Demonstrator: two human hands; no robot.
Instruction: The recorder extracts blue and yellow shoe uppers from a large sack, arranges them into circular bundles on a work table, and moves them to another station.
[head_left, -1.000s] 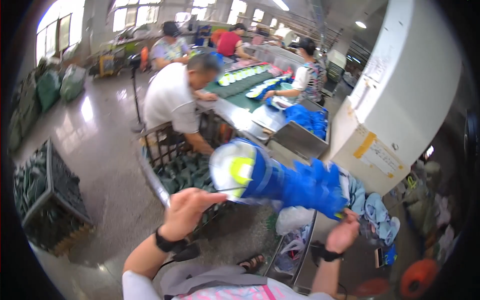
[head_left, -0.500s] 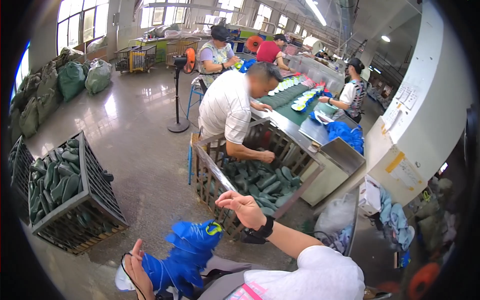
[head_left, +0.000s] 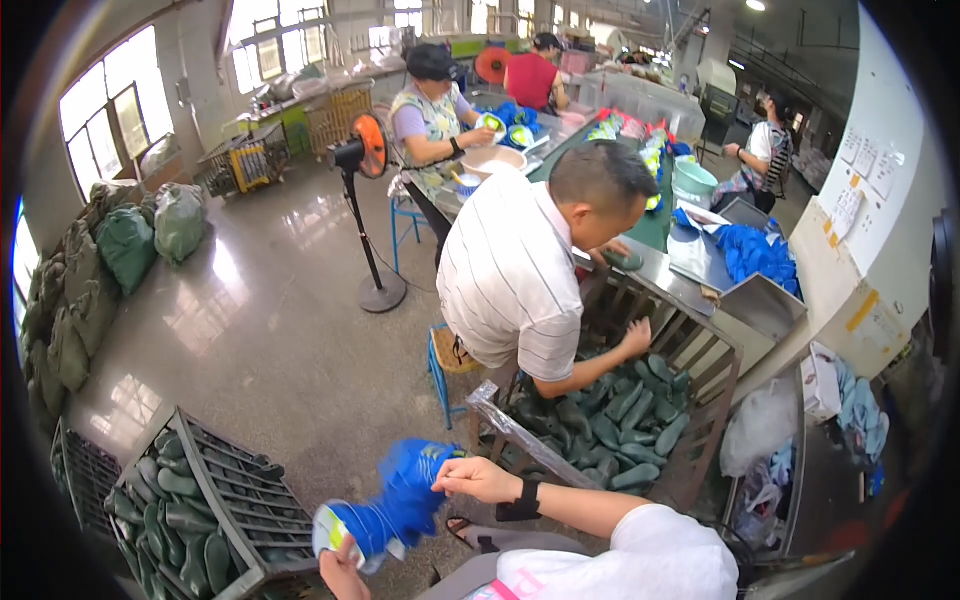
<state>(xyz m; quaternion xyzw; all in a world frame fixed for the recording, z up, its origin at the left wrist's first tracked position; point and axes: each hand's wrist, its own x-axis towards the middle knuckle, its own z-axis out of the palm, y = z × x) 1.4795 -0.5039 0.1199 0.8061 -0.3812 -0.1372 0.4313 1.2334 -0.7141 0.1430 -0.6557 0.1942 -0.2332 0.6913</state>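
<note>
A bundle of blue shoe uppers (head_left: pixel 410 490), with white and yellow-green at one end, stretches between my hands above my lap, partly smeared by motion. My left hand (head_left: pixel 343 570) grips its white end from below, low in the view. At the other end my right hand (head_left: pixel 482 480), with a black band at the wrist, is closed in a pinch against the blue edge; its fingertips partly hide what they hold.
A slatted crate (head_left: pixel 700 455) of dark green shoe lasts stands ahead; a person in a striped shirt (head_left: pixel 515 250) reaches into it. Another crate of lasts (head_left: pixel 225 480) is at left. Beyond are a standing fan (head_left: pixel 375 290), a workbench (head_left: pixel 680 275) and co-workers.
My view has swung left and down. The right hand has come down to the blue uppers, and the left hand has closed on their white end. The person in the striped shirt has leaned right.
</note>
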